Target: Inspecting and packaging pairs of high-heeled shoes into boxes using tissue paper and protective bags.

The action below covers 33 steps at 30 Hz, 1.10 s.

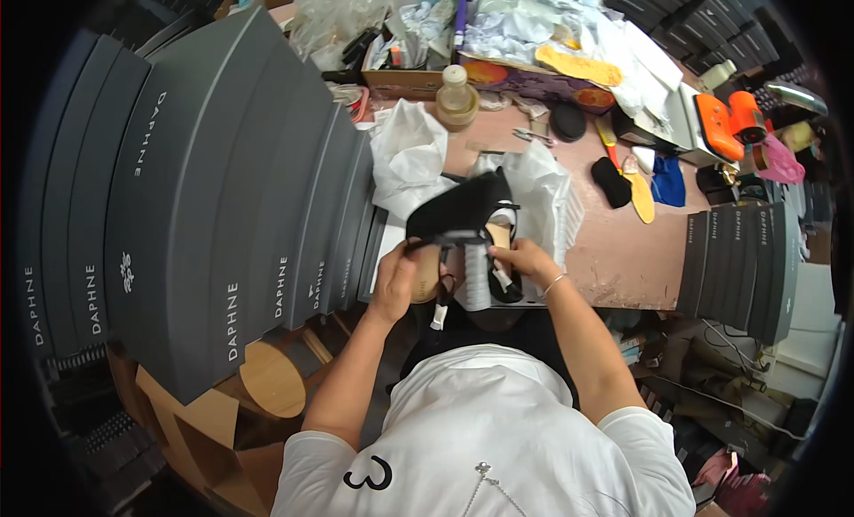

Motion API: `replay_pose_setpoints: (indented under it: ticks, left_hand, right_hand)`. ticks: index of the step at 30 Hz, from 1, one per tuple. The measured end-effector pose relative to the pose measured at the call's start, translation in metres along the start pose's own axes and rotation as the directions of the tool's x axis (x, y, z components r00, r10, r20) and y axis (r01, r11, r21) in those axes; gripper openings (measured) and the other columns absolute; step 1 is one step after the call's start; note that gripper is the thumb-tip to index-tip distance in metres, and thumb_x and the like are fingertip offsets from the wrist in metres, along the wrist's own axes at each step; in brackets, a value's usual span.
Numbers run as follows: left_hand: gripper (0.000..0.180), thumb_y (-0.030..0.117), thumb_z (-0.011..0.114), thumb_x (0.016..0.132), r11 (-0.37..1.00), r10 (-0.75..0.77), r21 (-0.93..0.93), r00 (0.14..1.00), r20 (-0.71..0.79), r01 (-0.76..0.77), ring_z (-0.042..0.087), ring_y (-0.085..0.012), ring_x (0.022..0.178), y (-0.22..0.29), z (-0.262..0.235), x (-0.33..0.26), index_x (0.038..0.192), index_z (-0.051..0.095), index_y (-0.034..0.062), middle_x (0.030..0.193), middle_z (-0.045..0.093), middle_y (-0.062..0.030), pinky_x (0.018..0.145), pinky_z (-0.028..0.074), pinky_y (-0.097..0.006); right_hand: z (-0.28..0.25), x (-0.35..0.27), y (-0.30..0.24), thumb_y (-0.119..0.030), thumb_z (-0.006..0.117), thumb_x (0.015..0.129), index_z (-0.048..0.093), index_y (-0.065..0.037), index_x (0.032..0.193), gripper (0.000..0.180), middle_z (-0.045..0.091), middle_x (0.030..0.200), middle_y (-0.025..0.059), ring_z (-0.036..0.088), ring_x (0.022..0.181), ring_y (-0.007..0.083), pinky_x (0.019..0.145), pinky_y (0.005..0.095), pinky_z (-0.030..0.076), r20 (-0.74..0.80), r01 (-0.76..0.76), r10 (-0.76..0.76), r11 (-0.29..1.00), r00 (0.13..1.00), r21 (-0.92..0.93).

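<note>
Above the near edge of the workbench [614, 272] I hold a pair of black open sandals with beige insoles. The fingers of my left hand [394, 284] are closed on the edge of one sandal [425, 275], whose ankle strap hangs down with a white tag [439, 318]. My right hand [532, 261] pinches the other sandal [503, 231] near its straps. A wide black part [458, 204], blurred, rises over the pair; which sandal it belongs to is unclear. Between the two sandals sits a whitish ribbed roll [476, 277]. Crumpled white tissue paper lies behind them.
Tall stacks of dark grey shoe boxes [205, 188] wall off the left; a shorter stack [738, 268] stands at right. Farther back are a glue bottle [456, 95], a round black lid [567, 123], a brush [607, 135], yellow insoles [640, 197] and a paper-filled carton [507, 77].
</note>
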<state>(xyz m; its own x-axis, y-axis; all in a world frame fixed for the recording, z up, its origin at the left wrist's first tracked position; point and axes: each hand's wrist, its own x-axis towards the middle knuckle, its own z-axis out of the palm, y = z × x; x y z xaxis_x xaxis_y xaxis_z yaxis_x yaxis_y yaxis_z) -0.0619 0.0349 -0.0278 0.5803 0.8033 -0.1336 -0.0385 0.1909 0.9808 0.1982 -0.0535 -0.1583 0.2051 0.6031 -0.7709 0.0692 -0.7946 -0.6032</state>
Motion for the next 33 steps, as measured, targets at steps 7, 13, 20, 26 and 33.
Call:
replay_pose_setpoints:
  ticks: [7,13,20,26,33]
  left_hand:
    - [0.061,0.054,0.027,0.100,0.927,-0.230,-0.332,0.963,-0.138,0.173,0.062,-0.0158,0.083,-0.027,0.003,-0.013,0.103,0.059,0.0029,0.092,0.065,-0.0092,0.075,0.049,-0.029]
    - [0.081,0.073,0.021,0.091,0.945,-0.126,-0.307,0.992,-0.023,0.113,0.060,-0.0169,0.086,-0.014,0.020,-0.022,0.105,0.057,0.0017,0.092,0.062,-0.0078,0.080,0.049,-0.031]
    - [0.073,0.066,0.024,0.095,0.928,-0.186,-0.346,0.976,-0.111,0.138,0.061,-0.0184,0.083,-0.021,0.020,-0.021,0.104,0.058,0.0014,0.090,0.063,-0.0096,0.076,0.050,-0.032]
    - [0.055,0.049,0.036,0.100,0.821,-0.538,-0.393,0.792,-0.289,0.414,0.061,-0.0194,0.095,-0.093,-0.013,0.020,0.117,0.056,0.0007,0.110,0.060,-0.0138,0.082,0.048,-0.032]
    - [0.046,0.003,0.050,0.088,0.686,0.034,0.727,0.997,-0.072,0.029,0.040,-0.0368,0.129,-0.104,-0.052,-0.008,0.134,0.048,0.0034,0.138,0.042,-0.0191,0.108,0.032,-0.046]
  right_hand:
    - [0.027,-0.096,-0.034,-0.005,0.064,0.089,0.050,0.003,0.122,0.036,0.063,0.106,0.0081,0.060,0.095,0.0129,0.084,0.0269,0.049,-0.189,0.404,-0.364,0.722,0.912,0.562]
    - [0.043,-0.158,-0.063,-0.010,0.053,0.097,0.043,0.002,0.133,0.040,0.063,0.106,0.0073,0.057,0.093,0.0081,0.082,0.0232,0.047,-0.217,0.564,-0.524,0.717,0.823,0.409]
    - [0.048,-0.151,-0.057,-0.008,0.055,0.095,0.040,0.001,0.136,0.044,0.063,0.097,0.0055,0.057,0.085,0.0074,0.075,0.0221,0.047,-0.255,0.603,-0.548,0.689,0.797,0.402]
    - [0.028,-0.064,-0.020,-0.003,0.055,0.089,0.024,-0.002,0.144,0.063,0.061,0.078,0.0130,0.059,0.065,0.0227,0.062,0.0348,0.047,-0.469,0.510,-0.434,0.859,0.769,0.041]
    - [-0.006,-0.066,-0.021,-0.008,0.054,0.082,0.060,-0.009,0.119,0.037,0.048,0.133,0.0179,0.046,0.124,0.0347,0.103,0.0425,0.039,0.120,0.459,-0.776,0.233,0.619,-0.858]
